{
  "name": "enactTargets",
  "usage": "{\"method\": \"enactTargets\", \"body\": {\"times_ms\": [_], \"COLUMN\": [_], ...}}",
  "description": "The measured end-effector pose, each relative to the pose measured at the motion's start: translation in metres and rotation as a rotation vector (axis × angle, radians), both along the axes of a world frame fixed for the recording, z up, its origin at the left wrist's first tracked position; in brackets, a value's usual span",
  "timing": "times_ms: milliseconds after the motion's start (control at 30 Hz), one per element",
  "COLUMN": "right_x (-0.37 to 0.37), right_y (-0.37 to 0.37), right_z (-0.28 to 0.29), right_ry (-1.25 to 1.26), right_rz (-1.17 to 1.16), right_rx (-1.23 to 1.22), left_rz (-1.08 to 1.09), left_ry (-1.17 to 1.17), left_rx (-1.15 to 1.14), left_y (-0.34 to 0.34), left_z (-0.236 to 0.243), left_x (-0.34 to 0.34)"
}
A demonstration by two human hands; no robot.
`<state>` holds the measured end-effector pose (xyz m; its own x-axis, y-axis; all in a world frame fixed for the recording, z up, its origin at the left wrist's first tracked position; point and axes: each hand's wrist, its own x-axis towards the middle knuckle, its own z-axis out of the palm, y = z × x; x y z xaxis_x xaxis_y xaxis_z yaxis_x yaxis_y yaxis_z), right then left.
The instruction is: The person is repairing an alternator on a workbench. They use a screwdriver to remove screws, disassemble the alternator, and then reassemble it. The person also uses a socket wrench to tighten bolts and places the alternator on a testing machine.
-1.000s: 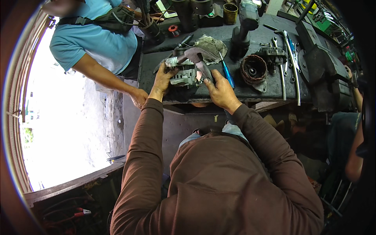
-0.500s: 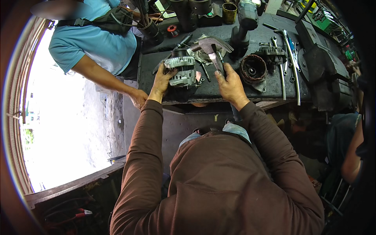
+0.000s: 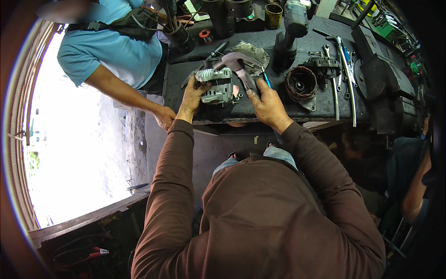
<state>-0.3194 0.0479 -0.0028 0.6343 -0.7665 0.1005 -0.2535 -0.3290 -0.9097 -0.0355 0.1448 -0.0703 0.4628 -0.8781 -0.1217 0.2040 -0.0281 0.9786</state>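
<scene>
Holding the alternator (image 3: 218, 86) on the desk (image 3: 307, 43) with left fingers (image 3: 200, 88) curled against its left side (unable to read any lettering); clasping a claw hammer (image 3: 244, 74) by its handle in right fingers (image 3: 253, 96), just beside a blue-handled screwdriver (image 3: 266, 80).

A repair workshop is shown by a dark, grimy bench (image 3: 176, 86) – its top scattered with wrenches (image 3: 335, 97), a cordless power tool (image 3: 296, 25), a stained rag (image 3: 254, 50) and a wire-wound ring (image 3: 302, 96) – where a finned metal housing (image 3: 217, 94) and a hammer (image 3: 242, 70) are held.
</scene>
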Motion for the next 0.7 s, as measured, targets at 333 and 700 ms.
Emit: {"method": "enactTargets", "body": {"times_ms": [333,700], "right_x": [0.008,0.002], "right_y": [0.011,-0.007], "right_z": [-0.009,-0.009], "right_ry": [0.023,-0.016], "right_rz": [0.067,-0.126], "right_rx": [-0.055,-0.012], "left_rz": [0.024,0.032], "left_ry": [0.003,-0.037], "left_rx": [-0.013,-0.019], "left_y": [0.004,0.002], "left_z": [0.008,0.003], "left_x": [-0.008,-0.007]}}
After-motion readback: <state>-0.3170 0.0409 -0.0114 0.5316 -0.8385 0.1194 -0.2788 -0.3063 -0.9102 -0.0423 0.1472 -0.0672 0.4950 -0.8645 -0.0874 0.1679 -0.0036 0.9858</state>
